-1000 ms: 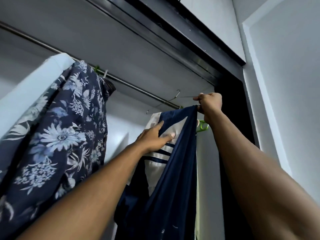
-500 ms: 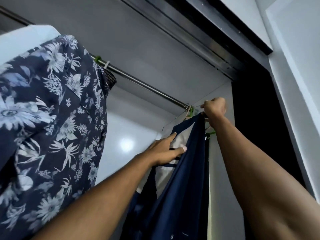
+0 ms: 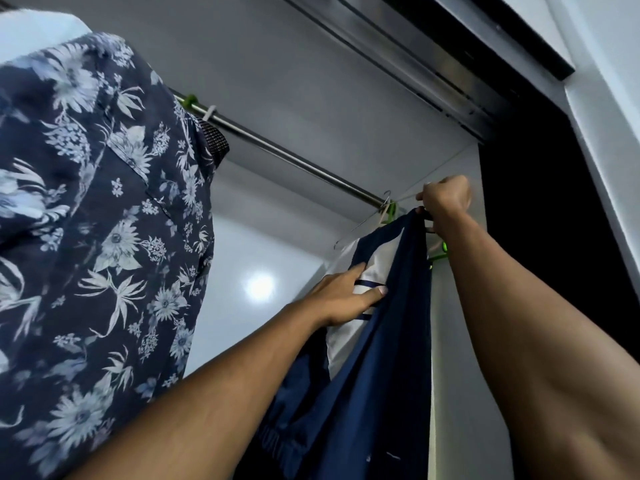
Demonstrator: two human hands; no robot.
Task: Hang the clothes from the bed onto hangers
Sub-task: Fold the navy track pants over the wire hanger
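1. Where the metal rail (image 3: pixel 294 157) nears the right wall of the wardrobe, we find the right hand (image 3: pixel 446 202) raised just beside the rail's end.
2. We note that its fingers are curled tight into a fist round the top edge of the navy garment (image 3: pixel 381 375); what else lies inside the fist is hidden.
3. The navy garment hangs straight down from that grip, near the rail's right end, with a white striped panel (image 3: pixel 377 268) on its upper left side.
4. The left hand (image 3: pixel 346 296) lies against this panel. Its fingers and thumb are extended and nearly straight, pressed on the cloth; we cannot tell whether they pinch it.
5. A green hanger (image 3: pixel 438 252) shows just below the right wrist, behind the garment's edge.
6. A thin wire hanger (image 3: pixel 363 223) hooks over the rail just left of the right hand.
7. A floral shirt (image 3: pixel 104 220) hangs at the left, well apart from the navy garment.
8. A dark door track (image 3: pixel 415 57) runs overhead.
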